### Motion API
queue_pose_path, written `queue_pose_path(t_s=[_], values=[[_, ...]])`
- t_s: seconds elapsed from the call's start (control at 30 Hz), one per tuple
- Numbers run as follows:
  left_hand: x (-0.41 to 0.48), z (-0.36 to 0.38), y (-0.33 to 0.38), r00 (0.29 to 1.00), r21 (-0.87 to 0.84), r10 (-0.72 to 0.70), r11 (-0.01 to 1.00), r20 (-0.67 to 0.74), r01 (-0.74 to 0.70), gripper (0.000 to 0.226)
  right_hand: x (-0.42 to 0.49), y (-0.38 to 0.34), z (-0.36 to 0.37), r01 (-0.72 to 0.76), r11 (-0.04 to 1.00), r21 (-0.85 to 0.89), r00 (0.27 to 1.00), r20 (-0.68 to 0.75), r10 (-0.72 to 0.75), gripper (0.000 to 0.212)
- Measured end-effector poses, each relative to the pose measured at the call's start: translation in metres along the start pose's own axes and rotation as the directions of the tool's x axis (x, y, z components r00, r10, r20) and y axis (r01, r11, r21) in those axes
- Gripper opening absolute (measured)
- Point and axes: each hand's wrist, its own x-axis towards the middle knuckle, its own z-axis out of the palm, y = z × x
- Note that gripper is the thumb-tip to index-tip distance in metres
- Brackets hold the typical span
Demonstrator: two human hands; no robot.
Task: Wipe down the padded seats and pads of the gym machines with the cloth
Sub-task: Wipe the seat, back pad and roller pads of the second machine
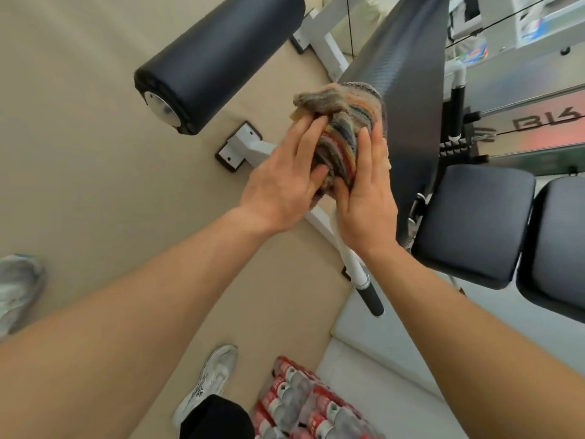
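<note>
A bunched, multicoloured striped cloth (pixel 340 122) is held up between both hands in the middle of the view. My left hand (pixel 281 182) grips its left side, fingers pressed into the folds. My right hand (pixel 367 198) clasps its right side. Behind the cloth a long black padded backrest (pixel 408 64) slopes up to the top right. A black roller pad (pixel 218 55) with a metal end cap lies at the upper left. Two black seat pads sit at the right, one nearer (pixel 474 223) and one at the frame edge (pixel 557 245).
White machine frame (pixel 250 147) with a black-gripped handle (pixel 370 296) runs under my hands on the beige floor. A pack of red-labelled water bottles (pixel 304 403) lies at the bottom centre. My white shoe (pixel 209 381) and another shoe (pixel 15 289) are on the floor.
</note>
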Motion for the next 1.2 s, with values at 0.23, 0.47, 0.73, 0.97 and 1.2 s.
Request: queue_pose_path(t_s=[0.23,0.47,0.73,0.97,1.2], values=[[0.031,-0.003,-0.027,0.835,0.482,0.55,0.727,0.016,-0.488,0.064,-0.013,0.027,0.021,-0.014,0.997,-0.07,0.996,-0.093,0.007,0.078],[0.043,-0.028,-0.039,0.868,0.365,0.486,0.792,0.108,-0.489,0.061,0.014,0.005,0.013,0.153,0.978,-0.143,0.972,-0.159,-0.175,0.084],[-0.001,0.034,0.008,0.884,-0.388,-0.362,0.891,-0.295,0.235,0.044,0.033,-0.002,0.0,0.299,0.917,-0.265,0.938,-0.096,-0.333,0.066],[0.005,0.014,-0.02,0.921,0.357,0.351,0.893,-0.167,-0.275,0.066,0.005,0.042,0.003,0.248,0.958,-0.145,0.963,-0.068,-0.26,0.078],[0.02,-0.004,-0.021,0.91,0.314,0.408,0.876,-0.071,-0.367,0.067,0.015,0.018,-0.005,0.212,0.965,-0.156,0.976,-0.023,-0.218,0.1]])
